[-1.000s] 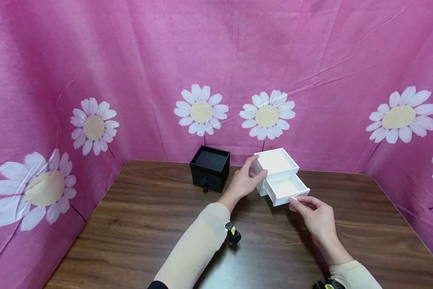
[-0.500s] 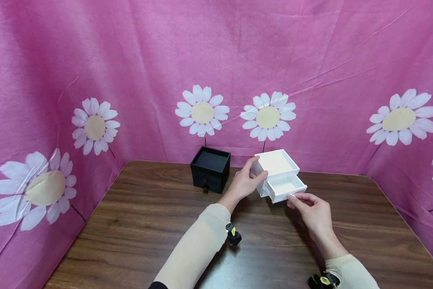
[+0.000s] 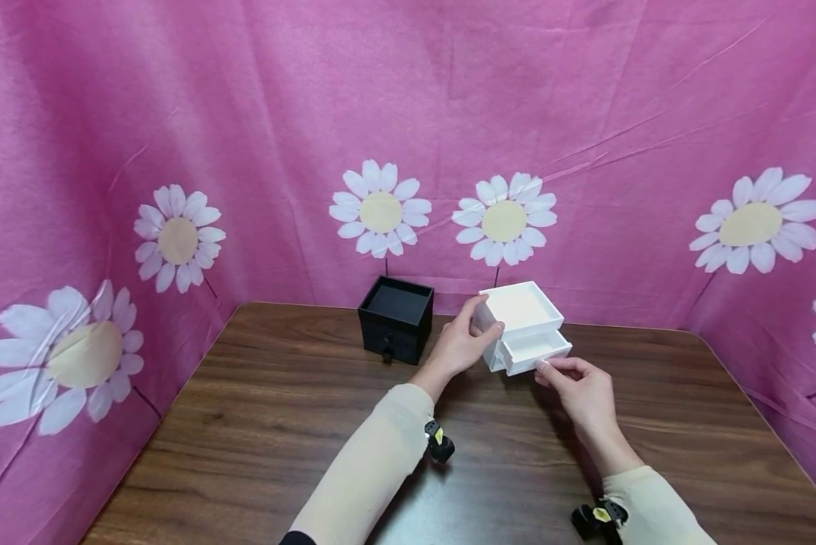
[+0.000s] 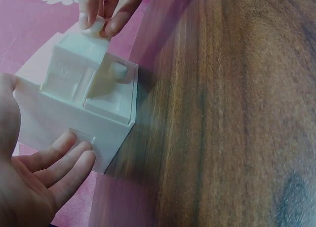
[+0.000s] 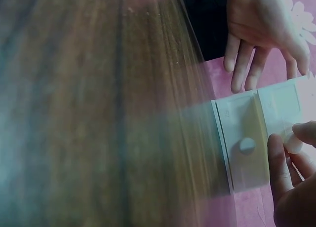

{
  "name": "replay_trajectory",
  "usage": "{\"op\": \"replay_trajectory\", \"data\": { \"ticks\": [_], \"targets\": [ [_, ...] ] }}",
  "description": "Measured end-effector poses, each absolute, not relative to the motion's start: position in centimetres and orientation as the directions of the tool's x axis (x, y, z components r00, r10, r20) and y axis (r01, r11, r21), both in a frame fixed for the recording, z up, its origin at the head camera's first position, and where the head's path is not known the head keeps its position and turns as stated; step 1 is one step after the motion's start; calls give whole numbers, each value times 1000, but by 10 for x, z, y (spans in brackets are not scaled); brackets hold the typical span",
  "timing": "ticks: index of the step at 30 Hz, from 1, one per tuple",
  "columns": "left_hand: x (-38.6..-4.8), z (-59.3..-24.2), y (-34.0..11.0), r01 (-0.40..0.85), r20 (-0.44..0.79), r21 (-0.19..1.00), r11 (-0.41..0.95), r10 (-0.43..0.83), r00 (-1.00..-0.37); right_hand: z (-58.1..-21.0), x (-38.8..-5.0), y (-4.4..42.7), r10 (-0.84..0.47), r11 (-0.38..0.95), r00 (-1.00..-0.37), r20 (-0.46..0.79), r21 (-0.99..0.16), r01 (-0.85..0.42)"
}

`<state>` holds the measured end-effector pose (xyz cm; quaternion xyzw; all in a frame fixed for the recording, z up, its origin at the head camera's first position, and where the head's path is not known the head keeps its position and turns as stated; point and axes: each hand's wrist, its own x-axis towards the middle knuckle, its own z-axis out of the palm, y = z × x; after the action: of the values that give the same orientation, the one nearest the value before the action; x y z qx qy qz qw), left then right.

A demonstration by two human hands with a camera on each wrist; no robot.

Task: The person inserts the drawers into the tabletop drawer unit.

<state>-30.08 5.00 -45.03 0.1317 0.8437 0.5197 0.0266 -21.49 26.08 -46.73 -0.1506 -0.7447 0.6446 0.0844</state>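
A small white drawer box [image 3: 521,309] with an open-topped upper tray stands at the back right of the table. Its upper drawer [image 3: 534,350] sticks partway out; the drawer below is in, its round white knob [image 4: 118,70] showing. My right hand [image 3: 583,393] pinches the pulled-out drawer's knob [image 5: 295,144] between thumb and fingers. My left hand [image 3: 460,344] rests against the box's left side, its fingers fairly straight on the wall in the left wrist view. A black drawer box [image 3: 396,318] with a dark knob stands to the left of that hand.
The brown wood-grain table [image 3: 265,424] stretches toward me and to both sides. A pink cloth [image 3: 278,113] printed with white daisies hangs behind it and along its left and right edges. Small black cameras [image 3: 440,443] are strapped to both wrists.
My right hand has pushed the white drawer further into the box, moving back and slightly left. My left hand, the white box and the black box have stayed in place.
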Motion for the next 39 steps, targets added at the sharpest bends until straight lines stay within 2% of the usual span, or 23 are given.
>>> {"op": "replay_trajectory", "data": {
  "ticks": [16,39],
  "targets": [
    [-300,-452,49,200,94,881,429,254,-963,-469,-225,250,353,106,-935,-18,-993,60],
    [-300,-451,50,227,122,863,451,251,-960,-470,-242,242,390,59,-921,-19,-997,46]
  ]
}}
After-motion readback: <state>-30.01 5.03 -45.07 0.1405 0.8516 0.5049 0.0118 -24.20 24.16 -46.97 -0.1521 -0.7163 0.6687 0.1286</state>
